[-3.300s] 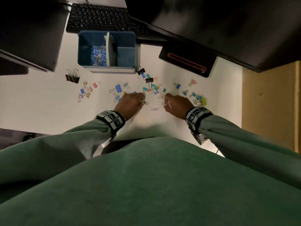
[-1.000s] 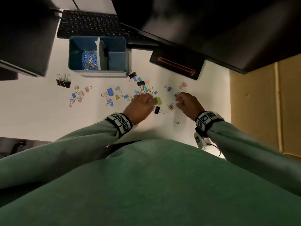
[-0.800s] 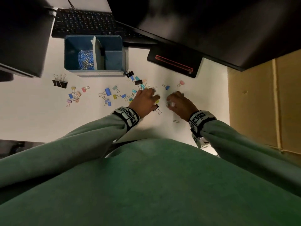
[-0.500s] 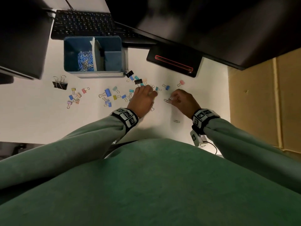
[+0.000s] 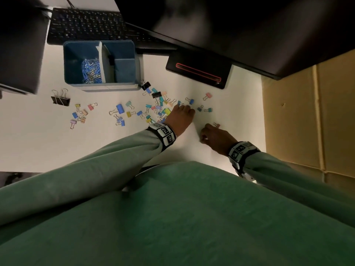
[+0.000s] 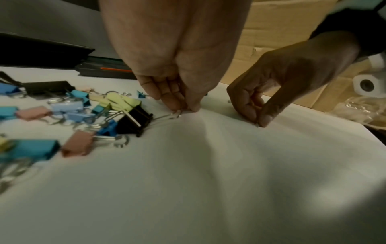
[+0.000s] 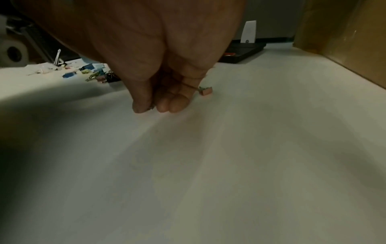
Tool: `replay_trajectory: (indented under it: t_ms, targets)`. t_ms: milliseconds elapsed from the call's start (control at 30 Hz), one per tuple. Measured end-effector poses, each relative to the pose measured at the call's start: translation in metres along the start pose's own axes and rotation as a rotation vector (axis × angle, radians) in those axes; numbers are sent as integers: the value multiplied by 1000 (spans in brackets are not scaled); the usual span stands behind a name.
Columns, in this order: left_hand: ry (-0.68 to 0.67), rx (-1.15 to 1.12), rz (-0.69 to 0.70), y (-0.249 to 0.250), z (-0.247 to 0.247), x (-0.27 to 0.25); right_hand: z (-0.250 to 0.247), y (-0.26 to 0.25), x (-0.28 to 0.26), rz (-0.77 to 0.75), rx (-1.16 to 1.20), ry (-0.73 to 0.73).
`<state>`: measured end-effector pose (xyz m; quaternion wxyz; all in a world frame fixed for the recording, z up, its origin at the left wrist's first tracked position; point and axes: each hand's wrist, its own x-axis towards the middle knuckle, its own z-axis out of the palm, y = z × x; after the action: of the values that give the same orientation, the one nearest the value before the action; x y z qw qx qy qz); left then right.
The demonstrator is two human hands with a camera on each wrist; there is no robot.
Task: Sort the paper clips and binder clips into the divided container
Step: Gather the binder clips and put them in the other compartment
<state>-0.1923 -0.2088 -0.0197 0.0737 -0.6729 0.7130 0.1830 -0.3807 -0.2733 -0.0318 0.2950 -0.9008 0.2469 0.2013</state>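
Note:
The blue divided container (image 5: 123, 54) stands at the back with paper clips (image 5: 91, 71) heaped in its left compartment. Coloured binder clips (image 5: 159, 110) lie scattered in front of it. My left hand (image 5: 187, 108) reaches to the right edge of that scatter. Its fingertips (image 6: 174, 105) pinch a silver paper clip (image 6: 174, 115) on the table, beside a black binder clip (image 6: 133, 121). My right hand (image 5: 201, 138) is nearer me; thumb and fingers (image 7: 138, 107) pinch a small paper clip (image 7: 150, 108) against the table. A pink binder clip (image 7: 205, 90) lies just beyond it.
A black keyboard (image 5: 92, 25) and a dark monitor base with a red line (image 5: 197, 71) sit behind the container. A large black binder clip (image 5: 60, 99) and a small group of clips (image 5: 80, 114) lie at the left. A cardboard box (image 5: 311, 112) borders the table's right edge.
My left hand has reached forward and right past the clip pile. My right hand has pulled back toward me onto the lone paper clip that lay near the table's front.

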Motion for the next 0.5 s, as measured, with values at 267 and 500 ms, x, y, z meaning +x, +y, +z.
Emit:
replay_trajectory:
  t_ms: [267, 500]
  targets:
    - [204, -134, -54, -44, 15, -75, -29, 4, 15, 172, 72, 305]
    - [56, -38, -42, -55, 36, -119, -16, -3, 20, 346, 211, 288]
